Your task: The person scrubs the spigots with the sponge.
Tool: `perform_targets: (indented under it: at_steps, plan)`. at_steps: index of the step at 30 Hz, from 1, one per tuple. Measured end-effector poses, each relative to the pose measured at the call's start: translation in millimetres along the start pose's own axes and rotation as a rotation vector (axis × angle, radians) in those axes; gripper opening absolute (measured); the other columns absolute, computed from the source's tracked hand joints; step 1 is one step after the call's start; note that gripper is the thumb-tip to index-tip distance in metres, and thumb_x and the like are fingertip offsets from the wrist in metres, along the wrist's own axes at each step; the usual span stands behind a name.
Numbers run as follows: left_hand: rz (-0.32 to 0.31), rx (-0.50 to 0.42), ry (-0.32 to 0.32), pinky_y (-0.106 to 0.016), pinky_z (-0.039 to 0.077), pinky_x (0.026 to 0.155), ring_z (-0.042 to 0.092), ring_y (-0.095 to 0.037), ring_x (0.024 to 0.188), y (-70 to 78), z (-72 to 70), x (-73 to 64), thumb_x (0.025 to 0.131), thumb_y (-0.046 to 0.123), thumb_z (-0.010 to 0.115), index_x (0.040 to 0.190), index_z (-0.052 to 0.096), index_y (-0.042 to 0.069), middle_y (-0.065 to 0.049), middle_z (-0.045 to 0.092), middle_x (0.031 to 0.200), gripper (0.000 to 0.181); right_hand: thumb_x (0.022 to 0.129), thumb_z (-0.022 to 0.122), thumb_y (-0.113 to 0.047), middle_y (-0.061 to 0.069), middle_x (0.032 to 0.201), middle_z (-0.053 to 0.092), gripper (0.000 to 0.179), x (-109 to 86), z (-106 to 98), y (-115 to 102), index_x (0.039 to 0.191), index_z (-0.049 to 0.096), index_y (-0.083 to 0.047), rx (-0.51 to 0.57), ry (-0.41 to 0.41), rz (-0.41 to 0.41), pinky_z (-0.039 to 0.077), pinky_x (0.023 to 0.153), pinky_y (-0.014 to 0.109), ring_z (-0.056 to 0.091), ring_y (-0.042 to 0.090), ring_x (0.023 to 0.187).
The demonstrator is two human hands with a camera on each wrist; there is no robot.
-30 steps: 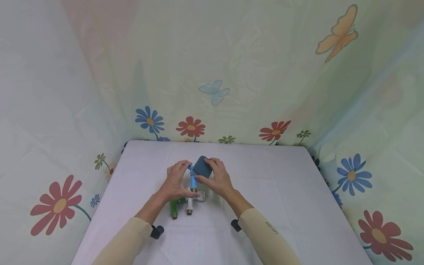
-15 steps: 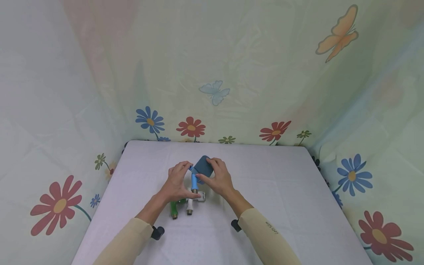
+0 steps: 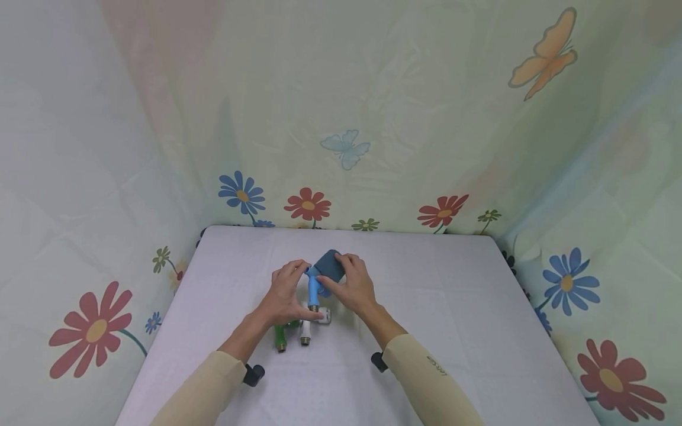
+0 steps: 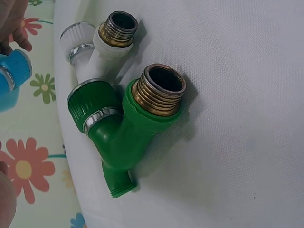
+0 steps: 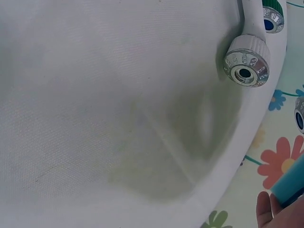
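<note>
In the head view, my left hand (image 3: 279, 297) holds a bright blue water tap (image 3: 313, 293) above the table, its fingertips at the tap's upper end and the thumb near the brass threaded end. My right hand (image 3: 356, 287) pinches a dark teal pad with rounded corners (image 3: 331, 265) between thumb and fingers, with the pad lying against the blue tap. Below them a green tap (image 4: 126, 142) and a white tap (image 4: 102, 59) lie side by side on the table. At the left wrist view's edge, only the blue tap's ribbed knob (image 4: 19, 69) and nearby parts show.
A white cloth covers the table (image 3: 453, 307). Behind and beside it hangs a curtain (image 3: 405, 118) printed with flowers and butterflies. Black wrist mounts (image 3: 254, 374) stick out by both sleeves.
The pad has shifted slightly right along the blue tap and turned a little, uncovering more of the tap. The blue tap has moved slightly right; the green and white taps stay put.
</note>
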State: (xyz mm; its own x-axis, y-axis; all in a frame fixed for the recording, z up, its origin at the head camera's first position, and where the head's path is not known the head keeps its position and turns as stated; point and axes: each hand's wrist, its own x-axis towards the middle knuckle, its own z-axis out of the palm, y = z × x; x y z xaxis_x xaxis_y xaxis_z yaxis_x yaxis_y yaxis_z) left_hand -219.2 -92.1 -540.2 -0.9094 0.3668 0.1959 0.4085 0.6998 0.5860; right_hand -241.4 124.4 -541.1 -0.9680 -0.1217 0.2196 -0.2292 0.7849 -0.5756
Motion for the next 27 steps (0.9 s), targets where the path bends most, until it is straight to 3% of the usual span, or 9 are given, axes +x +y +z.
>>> perform_targets:
  at_steps: [15,27]
  plan:
    - [-0.018,0.026,0.021,-0.061,0.026,0.124,0.037,-0.031,0.150,-2.8,-2.4,-0.5,0.062,0.057,0.097,0.155,0.044,0.015,-0.010,0.041,0.160,0.114,0.086,0.071,-0.069,0.012,0.154,0.049,0.086,-2.5,0.0,5.1,0.153,0.051,-0.018,0.054,0.012,0.033,0.050,0.111,0.054,0.049,0.032,0.140]
    - [-0.049,0.004,0.074,-0.061,0.026,0.121,0.039,-0.033,0.147,-11.5,-3.7,0.4,0.062,0.056,0.097,0.154,0.045,0.013,-0.012,0.042,0.158,0.115,0.083,0.082,-0.057,0.009,0.151,0.050,0.080,-11.1,1.8,7.6,0.150,0.055,-0.022,0.131,-0.023,-0.102,0.052,0.108,0.054,0.050,0.029,0.136]
